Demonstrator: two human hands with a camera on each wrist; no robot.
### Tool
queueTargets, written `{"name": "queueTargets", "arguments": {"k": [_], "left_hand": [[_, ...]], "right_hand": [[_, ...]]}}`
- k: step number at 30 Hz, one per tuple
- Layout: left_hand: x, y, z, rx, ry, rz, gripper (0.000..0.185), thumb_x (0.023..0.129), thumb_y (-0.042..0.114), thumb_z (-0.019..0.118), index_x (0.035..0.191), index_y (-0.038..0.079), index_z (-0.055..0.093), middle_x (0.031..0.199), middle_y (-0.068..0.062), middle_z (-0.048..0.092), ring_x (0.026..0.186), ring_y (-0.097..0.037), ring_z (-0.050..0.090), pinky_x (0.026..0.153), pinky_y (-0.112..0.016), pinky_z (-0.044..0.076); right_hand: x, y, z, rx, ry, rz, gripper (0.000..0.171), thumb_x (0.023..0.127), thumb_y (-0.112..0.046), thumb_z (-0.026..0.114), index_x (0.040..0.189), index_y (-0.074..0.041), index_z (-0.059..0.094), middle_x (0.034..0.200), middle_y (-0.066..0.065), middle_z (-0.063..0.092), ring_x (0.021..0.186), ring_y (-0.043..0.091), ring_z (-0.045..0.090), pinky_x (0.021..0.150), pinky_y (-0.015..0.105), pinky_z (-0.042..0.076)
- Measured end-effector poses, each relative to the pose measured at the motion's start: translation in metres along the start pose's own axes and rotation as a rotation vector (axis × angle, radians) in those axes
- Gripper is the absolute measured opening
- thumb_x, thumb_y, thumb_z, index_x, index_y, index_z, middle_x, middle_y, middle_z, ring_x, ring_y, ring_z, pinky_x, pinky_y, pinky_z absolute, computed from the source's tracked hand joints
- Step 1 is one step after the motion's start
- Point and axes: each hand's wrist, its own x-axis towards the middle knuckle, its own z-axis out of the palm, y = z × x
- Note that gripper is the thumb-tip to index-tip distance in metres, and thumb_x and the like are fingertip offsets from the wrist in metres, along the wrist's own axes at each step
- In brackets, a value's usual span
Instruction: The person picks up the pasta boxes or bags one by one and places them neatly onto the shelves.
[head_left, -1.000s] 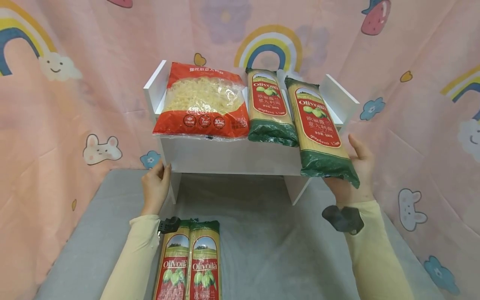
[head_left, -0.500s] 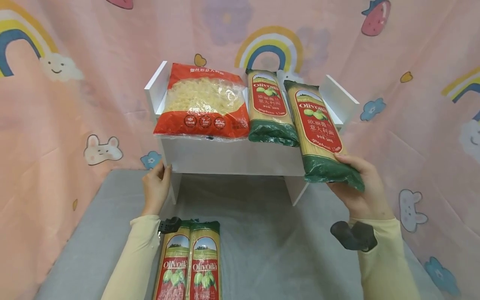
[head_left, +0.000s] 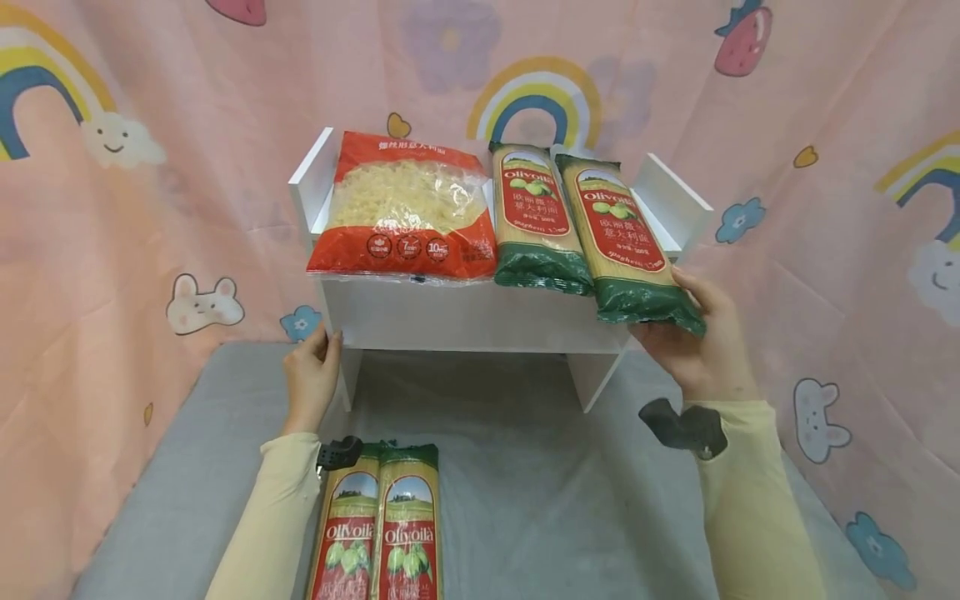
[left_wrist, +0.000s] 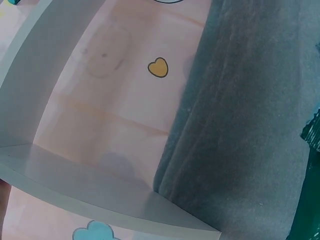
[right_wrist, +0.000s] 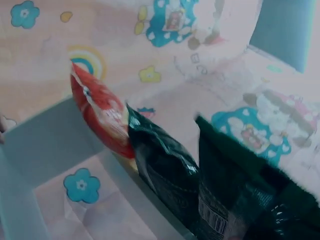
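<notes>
My right hand [head_left: 693, 350] grips the lower green end of a spaghetti pack [head_left: 618, 221], thumb along its right edge and fingers underneath. The pack lies tilted on the top of a white shelf [head_left: 465, 312], its bottom end jutting past the front edge. Left of it leans a second spaghetti pack [head_left: 532, 200], then a red bag of spiral pasta [head_left: 408, 208]. My left hand [head_left: 311, 375] holds the shelf's left side panel between thumb and fingers. The right wrist view shows the held pack's dark green end [right_wrist: 215, 200] close up.
Two more spaghetti packs [head_left: 408, 525] lie side by side on the grey cloth [head_left: 540, 500], in front of the shelf at the left. Raised end panels [head_left: 671, 196] bound the shelf top. A pink patterned curtain [head_left: 247, 167] hangs behind.
My right hand first took hold of the spaghetti pack's lower end, then moved it up and left, closer to the neighbouring pack. My left hand stays on the shelf.
</notes>
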Motion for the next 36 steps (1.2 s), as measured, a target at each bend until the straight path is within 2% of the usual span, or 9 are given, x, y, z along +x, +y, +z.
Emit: {"name": "queueTargets", "arguments": {"k": [4,7,11,14,17,20,24,31,36], "left_hand": [[0.001,0.001,-0.001,0.016,0.01,0.019,0.022,0.095,0.008,0.056,0.108,-0.007,0.066,0.088,-0.023,0.068,0.077,-0.033,0.067,0.065,-0.029,0.052],[0.003,0.002,-0.003,0.012,0.025,0.018,0.02,0.095,0.008,0.056,0.102,-0.007,0.066,0.083,-0.023,0.067,0.072,-0.032,0.065,0.059,-0.016,0.042],[0.003,0.002,-0.004,0.009,0.02,-0.006,0.021,0.095,0.007,0.055,0.106,-0.007,0.066,0.092,-0.024,0.068,0.081,-0.034,0.067,0.067,-0.026,0.05],[0.003,0.003,-0.003,0.011,0.003,-0.013,0.023,0.095,0.008,0.055,0.109,-0.007,0.066,0.096,-0.024,0.067,0.086,-0.035,0.067,0.071,-0.036,0.052],[0.002,0.002,-0.003,-0.003,0.001,-0.016,0.025,0.095,0.007,0.055,0.113,-0.007,0.064,0.098,-0.025,0.067,0.087,-0.036,0.066,0.071,-0.018,0.049],[0.001,0.002,-0.003,-0.009,-0.004,-0.032,0.027,0.095,0.006,0.055,0.117,-0.008,0.062,0.102,-0.026,0.065,0.088,-0.037,0.066,0.073,-0.019,0.05],[0.0,0.002,-0.002,-0.001,-0.017,-0.05,0.029,0.094,0.006,0.056,0.12,-0.008,0.06,0.105,-0.026,0.064,0.092,-0.037,0.065,0.076,-0.047,0.051],[0.002,0.005,-0.003,0.033,0.01,-0.029,0.022,0.094,0.005,0.056,0.108,-0.009,0.065,0.091,-0.027,0.067,0.081,-0.037,0.067,0.07,-0.049,0.051],[0.003,0.007,-0.001,0.051,-0.007,-0.059,0.024,0.094,0.008,0.056,0.111,-0.005,0.066,0.088,-0.024,0.068,0.083,-0.034,0.067,0.071,-0.046,0.052]], "right_hand": [[-0.023,0.017,-0.009,-0.163,-0.121,-0.218,0.028,0.1,-0.016,0.043,0.125,-0.003,0.048,0.109,0.009,0.057,0.089,0.023,0.059,0.073,0.027,0.049],[-0.028,0.023,-0.008,-0.327,-0.127,-0.371,0.025,0.099,-0.01,0.046,0.117,0.003,0.057,0.098,0.011,0.063,0.083,0.022,0.064,0.072,0.024,0.051],[-0.022,0.024,-0.004,-0.41,-0.081,-0.455,0.023,0.096,-0.006,0.053,0.113,0.006,0.062,0.095,0.012,0.066,0.079,0.02,0.065,0.074,0.024,0.051],[-0.019,0.022,-0.003,-0.415,-0.065,-0.452,0.022,0.095,-0.005,0.055,0.113,0.005,0.063,0.095,0.012,0.065,0.078,0.02,0.064,0.072,0.023,0.052],[-0.012,0.02,-0.003,-0.412,-0.066,-0.423,0.023,0.093,-0.006,0.058,0.114,0.003,0.062,0.098,0.013,0.063,0.078,0.02,0.065,0.072,0.023,0.052],[-0.006,0.018,-0.003,-0.416,-0.054,-0.406,0.024,0.092,-0.007,0.061,0.114,0.001,0.063,0.098,0.013,0.062,0.077,0.02,0.065,0.072,0.023,0.052],[-0.002,0.017,-0.004,-0.419,-0.03,-0.411,0.022,0.091,-0.007,0.063,0.111,0.0,0.064,0.094,0.012,0.063,0.074,0.019,0.065,0.07,0.023,0.052],[0.006,0.017,-0.003,-0.432,0.0,-0.411,0.021,0.089,-0.008,0.065,0.109,0.0,0.066,0.093,0.011,0.064,0.074,0.018,0.064,0.069,0.022,0.051],[0.005,0.018,-0.007,-0.406,0.004,-0.409,0.022,0.09,-0.009,0.064,0.11,0.001,0.064,0.089,0.011,0.064,0.073,0.018,0.063,0.068,0.022,0.051]]}}
